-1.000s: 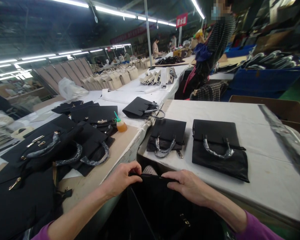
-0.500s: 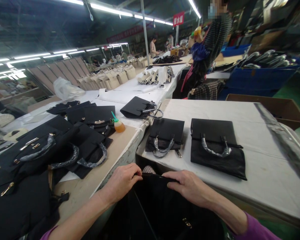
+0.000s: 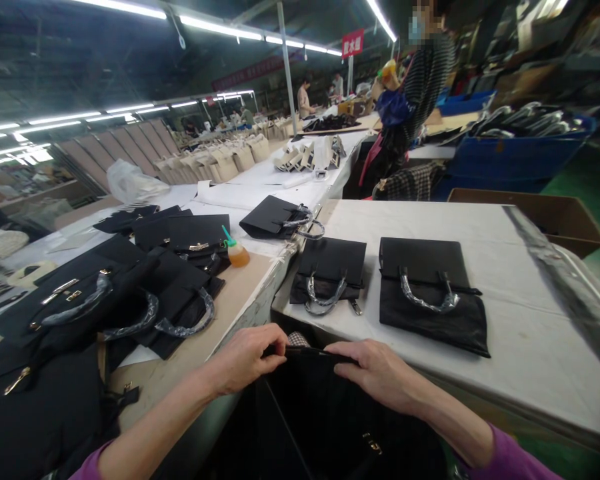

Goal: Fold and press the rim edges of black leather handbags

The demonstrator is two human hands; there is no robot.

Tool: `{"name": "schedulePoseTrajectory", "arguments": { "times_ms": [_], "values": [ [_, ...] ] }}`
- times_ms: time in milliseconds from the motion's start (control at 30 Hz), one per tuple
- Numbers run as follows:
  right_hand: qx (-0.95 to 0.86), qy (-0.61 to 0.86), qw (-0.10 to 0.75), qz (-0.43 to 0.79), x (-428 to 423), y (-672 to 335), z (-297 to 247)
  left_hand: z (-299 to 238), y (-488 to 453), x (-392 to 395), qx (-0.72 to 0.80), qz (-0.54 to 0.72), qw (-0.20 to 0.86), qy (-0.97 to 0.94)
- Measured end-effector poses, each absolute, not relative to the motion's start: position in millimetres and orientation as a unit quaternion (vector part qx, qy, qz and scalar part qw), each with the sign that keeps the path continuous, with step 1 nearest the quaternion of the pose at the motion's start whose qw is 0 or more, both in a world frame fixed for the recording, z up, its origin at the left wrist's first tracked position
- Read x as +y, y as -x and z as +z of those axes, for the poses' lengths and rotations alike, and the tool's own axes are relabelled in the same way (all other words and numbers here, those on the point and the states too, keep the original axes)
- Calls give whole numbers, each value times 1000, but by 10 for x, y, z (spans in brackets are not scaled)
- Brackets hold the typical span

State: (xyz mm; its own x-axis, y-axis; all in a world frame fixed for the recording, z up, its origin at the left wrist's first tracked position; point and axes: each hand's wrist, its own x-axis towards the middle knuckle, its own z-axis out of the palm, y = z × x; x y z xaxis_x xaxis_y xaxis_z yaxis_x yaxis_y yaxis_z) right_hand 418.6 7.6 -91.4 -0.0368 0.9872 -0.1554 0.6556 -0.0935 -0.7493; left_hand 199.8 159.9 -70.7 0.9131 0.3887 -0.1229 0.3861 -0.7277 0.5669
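Observation:
A black handbag (image 3: 325, 407) with a small gold clasp stands upright below the tables, close to my body. My left hand (image 3: 253, 357) pinches the left end of its top edge between thumb and fingers. At the right end of that same edge, my right hand (image 3: 373, 370) grips with the thumb on the near side and the fingers behind. The bag's lower part runs out of view. Just beyond my hands, a smaller black handbag (image 3: 333, 260) and a larger black handbag (image 3: 423, 257) lie on the white table, their handles wrapped in clear plastic.
Several black bags (image 3: 125, 267) are piled on the left table, beside a glue bottle (image 3: 238, 255) with a green nozzle. Another black bag (image 3: 270, 217) lies at the table corner. A co-worker (image 3: 430, 73) stands beyond, near a blue bin (image 3: 510, 160) and a cardboard box (image 3: 580, 220).
Both hands keep their hold on the bag's top edge, almost unmoved. The view has shifted very slightly.

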Motion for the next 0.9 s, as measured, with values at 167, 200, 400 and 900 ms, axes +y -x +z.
{"name": "schedulePoseTrajectory", "arguments": {
  "times_ms": [167,200,400,900],
  "values": [
    [-635,648,236,348,77,-4176,-906,-711,-2028,1574,202,4,306,-930],
    [-635,648,236,348,78,-4174,-907,-717,-2038,1574,197,3,297,-934],
    [-636,653,237,336,59,-4186,-953,-731,-2098,1575,181,-5,262,-948],
    [-622,670,248,321,36,-4248,-1050,-748,-2079,1540,161,47,328,-929]
  ]
}}
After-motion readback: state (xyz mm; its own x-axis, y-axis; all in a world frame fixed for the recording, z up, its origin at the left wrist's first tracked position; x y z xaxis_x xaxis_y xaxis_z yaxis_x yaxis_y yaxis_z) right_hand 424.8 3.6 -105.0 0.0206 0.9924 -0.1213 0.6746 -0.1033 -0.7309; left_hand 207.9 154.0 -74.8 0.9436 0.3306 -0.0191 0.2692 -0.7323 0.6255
